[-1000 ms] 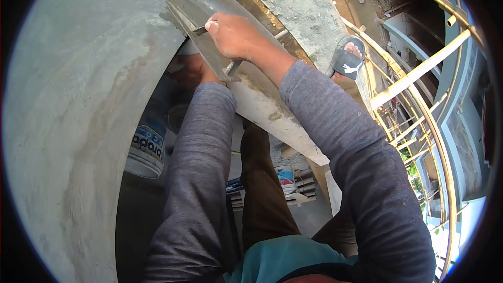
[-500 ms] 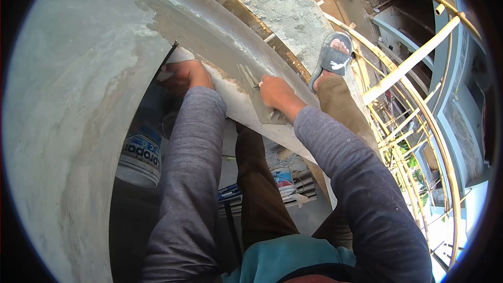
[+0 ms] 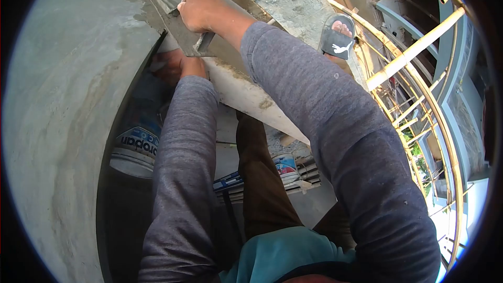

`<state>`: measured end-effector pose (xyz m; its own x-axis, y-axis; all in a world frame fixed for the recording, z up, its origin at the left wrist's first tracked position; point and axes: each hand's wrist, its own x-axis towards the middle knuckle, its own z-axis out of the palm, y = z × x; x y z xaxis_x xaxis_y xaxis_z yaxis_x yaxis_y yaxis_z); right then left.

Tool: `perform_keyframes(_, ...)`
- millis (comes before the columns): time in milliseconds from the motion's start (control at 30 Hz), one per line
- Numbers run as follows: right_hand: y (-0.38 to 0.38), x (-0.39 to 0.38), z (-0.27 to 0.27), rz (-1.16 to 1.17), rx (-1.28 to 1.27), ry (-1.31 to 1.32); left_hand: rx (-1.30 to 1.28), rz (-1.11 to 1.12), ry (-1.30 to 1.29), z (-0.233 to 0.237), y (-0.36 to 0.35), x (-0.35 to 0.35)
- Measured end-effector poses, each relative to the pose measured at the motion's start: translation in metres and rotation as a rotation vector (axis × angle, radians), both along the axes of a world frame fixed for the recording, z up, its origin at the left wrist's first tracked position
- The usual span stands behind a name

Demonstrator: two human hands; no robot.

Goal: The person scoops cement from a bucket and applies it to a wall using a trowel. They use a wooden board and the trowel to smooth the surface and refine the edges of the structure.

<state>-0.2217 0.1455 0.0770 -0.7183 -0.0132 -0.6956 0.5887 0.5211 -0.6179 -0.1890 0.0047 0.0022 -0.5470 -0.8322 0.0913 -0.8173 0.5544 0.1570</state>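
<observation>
My right hand [image 3: 201, 13] is closed round the handle of a flat plastering trowel [image 3: 177, 32]. The trowel's blade lies on the curved cement ledge, beside a darker wet mortar patch [image 3: 137, 1]. Just below the blade, my left hand [image 3: 175, 66] reaches in at the corner where the grey cement surface [image 3: 68, 99] meets the ledge's pale inner face [image 3: 246, 97]. Shadow and the edge hide most of its fingers, so what it grips, if anything, is not visible.
A labelled paint bucket [image 3: 133, 149] stands in the dark gap at left. Below are a smaller tub [image 3: 285, 167] and stacked strips. My sandalled foot [image 3: 338, 36] rests on the rough concrete ledge [image 3: 283, 0]. Bamboo scaffolding [image 3: 414, 47] and a drop lie at right.
My right hand has swept the trowel up and left along the ledge, from its middle to the corner by the wet patch. My left hand stays near the corner, now partly behind the blade.
</observation>
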Motion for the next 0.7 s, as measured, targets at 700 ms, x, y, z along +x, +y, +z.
perform_keyframes(700, -0.006, 0.216, -0.036, 0.293, -0.061, -0.585, 0.188, 0.187, 0.028, -0.011, -0.009, -0.003)
